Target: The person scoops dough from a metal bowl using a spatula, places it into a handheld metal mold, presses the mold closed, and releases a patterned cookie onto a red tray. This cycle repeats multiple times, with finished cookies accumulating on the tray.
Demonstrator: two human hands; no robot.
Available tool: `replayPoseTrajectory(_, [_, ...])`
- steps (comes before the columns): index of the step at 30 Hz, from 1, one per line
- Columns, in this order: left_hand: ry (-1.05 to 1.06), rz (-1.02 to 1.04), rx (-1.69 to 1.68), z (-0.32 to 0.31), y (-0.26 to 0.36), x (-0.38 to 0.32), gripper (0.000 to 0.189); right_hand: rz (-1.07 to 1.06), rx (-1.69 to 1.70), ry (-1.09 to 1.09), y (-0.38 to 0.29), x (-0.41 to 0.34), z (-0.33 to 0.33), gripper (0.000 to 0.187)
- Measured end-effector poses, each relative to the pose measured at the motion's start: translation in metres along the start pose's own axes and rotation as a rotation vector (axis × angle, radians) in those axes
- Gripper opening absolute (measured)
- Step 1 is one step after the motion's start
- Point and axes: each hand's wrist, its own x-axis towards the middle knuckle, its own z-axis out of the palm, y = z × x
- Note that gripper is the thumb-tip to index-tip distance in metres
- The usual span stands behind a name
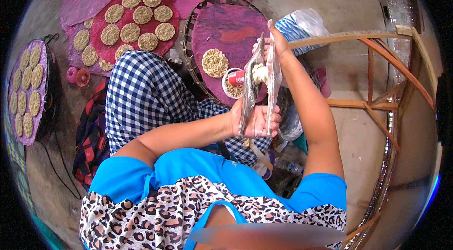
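Observation:
Two flat wooden paddles are held on edge with a lump of pale dough (260,73) between them. My left hand (254,119) grips the near ends of both, the left paddle (252,83) and the right paddle (273,80). My right hand (277,39) holds their far ends. Just left of the paddles, a white ring (226,91) lies around noodle-like strands, with a red tube (236,77) leaning over it. A round disc of strands (214,63) rests beside it on a purple cloth (230,27) over a woven basket tray (190,41).
Several noodle discs (142,14) lie on pink cloths at the upper left, more on a raised round tray (26,90) at the far left. A white and blue plastic bag (300,27) and a wooden frame (354,36) stand right. A dark pot (290,122) sits beside my knee.

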Motion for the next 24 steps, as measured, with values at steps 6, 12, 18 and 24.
replayPoseTrajectory(6, [0.078, -0.027, 0.014, -0.014, 0.019, 0.016, 0.067, -0.039, -0.021, 0.155, -0.004, 0.006, -0.020, 0.075])
replayPoseTrajectory(12, [0.192, -0.055, -0.060, -0.022, -0.012, 0.017, 0.060, 0.000, -0.025, 0.200, 0.025, -0.016, -0.020, 0.059])
replayPoseTrajectory(18, [0.392, 0.013, 0.124, -0.004, -0.008, 0.007, 0.059, -0.046, 0.025, 0.170, 0.018, -0.013, -0.009, 0.058])
replayPoseTrajectory(24, [0.496, 0.036, 0.158, 0.003, -0.015, 0.012, 0.060, -0.028, 0.075, 0.248, 0.019, -0.018, -0.003, 0.059])
